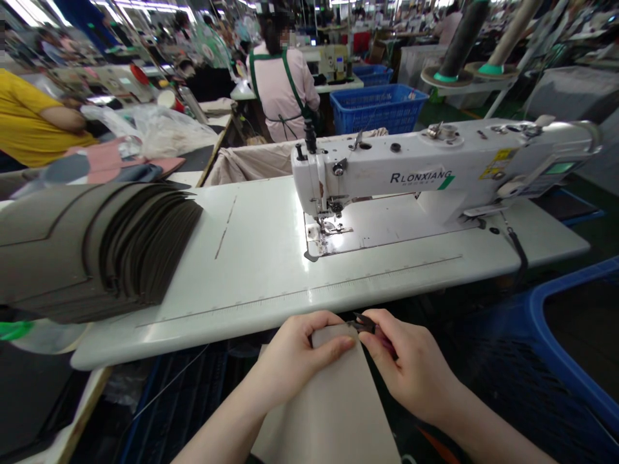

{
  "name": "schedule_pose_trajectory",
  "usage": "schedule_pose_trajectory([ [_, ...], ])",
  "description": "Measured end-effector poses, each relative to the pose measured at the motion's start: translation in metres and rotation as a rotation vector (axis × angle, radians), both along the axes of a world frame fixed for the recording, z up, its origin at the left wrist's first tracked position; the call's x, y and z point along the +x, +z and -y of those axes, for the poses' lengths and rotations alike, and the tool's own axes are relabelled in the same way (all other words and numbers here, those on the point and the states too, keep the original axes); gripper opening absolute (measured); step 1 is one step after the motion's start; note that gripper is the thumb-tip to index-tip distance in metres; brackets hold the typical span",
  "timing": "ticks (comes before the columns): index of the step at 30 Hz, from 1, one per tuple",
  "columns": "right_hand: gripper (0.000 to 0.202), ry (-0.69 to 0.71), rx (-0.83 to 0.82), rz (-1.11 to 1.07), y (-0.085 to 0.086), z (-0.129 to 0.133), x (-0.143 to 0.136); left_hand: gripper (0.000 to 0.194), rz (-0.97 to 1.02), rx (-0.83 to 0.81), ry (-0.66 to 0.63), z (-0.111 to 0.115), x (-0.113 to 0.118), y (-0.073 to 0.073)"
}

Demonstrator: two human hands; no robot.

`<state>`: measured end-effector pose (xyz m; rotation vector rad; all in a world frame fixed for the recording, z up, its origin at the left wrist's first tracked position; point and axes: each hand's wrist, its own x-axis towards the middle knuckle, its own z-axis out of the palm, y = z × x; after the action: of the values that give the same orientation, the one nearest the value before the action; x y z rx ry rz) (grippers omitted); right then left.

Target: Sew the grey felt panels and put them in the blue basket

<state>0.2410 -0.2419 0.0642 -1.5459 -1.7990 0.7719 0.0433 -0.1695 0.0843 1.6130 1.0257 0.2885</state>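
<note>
My left hand [304, 351] grips the upper edge of a beige fabric piece [333, 412], its thumb flat on the near face. My right hand [411, 361] is closed around small dark thread snips [367, 323], whose blades meet the top right corner of the piece. The snips' handle is mostly hidden in my palm. Both hands are in front of the table's near edge, below a white sewing machine [387, 171]. The lower part of the piece runs out of view at the bottom.
A stack of dark grey-brown panels [140, 251] lies on the left of the white sewing table [251, 258]. At the right stands a blue crate [546, 341]. Thread cones [464, 38] rise behind the machine. A person in a pink top [283, 84] sits beyond, near a blue basket [377, 106].
</note>
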Motion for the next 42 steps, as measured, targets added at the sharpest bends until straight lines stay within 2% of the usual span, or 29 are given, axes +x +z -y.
schedule_pose_trajectory([
  [7, 0.022, 0.045, -0.367, -0.956, -0.023, -0.001, -0.012, 0.033, 0.089, -0.205, 0.001, 0.000, 0.000, -0.001],
  [9, 0.024, 0.047, -0.383, -1.076, -0.028, 0.000, -0.014, 0.035, 0.088, -0.238, 0.002, 0.001, 0.001, 0.001],
  [10, 0.024, 0.046, -0.363, -1.068, -0.028, 0.000, -0.013, 0.035, 0.084, -0.243, -0.003, 0.000, 0.001, 0.001],
  [12, 0.023, 0.056, -0.297, -0.892, -0.024, -0.002, -0.006, 0.034, 0.073, -0.229, -0.011, 0.000, 0.002, 0.001],
  [17, 0.017, 0.127, -0.149, -0.158, 0.007, -0.012, 0.024, 0.032, 0.043, -0.220, 0.010, 0.000, 0.001, -0.007],
  [21, 0.017, 0.228, -0.090, 0.119, 0.023, -0.016, 0.033, 0.031, 0.032, -0.225, -0.004, 0.001, 0.001, -0.008],
  [26, 0.019, 0.308, -0.051, 0.260, 0.025, -0.022, 0.032, 0.027, 0.028, -0.189, -0.037, 0.000, 0.003, -0.004],
  [33, 0.020, 0.398, 0.025, 0.383, 0.025, -0.028, 0.035, 0.031, 0.030, -0.203, -0.045, 0.000, 0.004, -0.004],
  [42, 0.021, 0.439, 0.061, 0.392, 0.022, -0.033, 0.036, 0.031, 0.044, -0.231, -0.047, 0.001, 0.004, -0.002],
])
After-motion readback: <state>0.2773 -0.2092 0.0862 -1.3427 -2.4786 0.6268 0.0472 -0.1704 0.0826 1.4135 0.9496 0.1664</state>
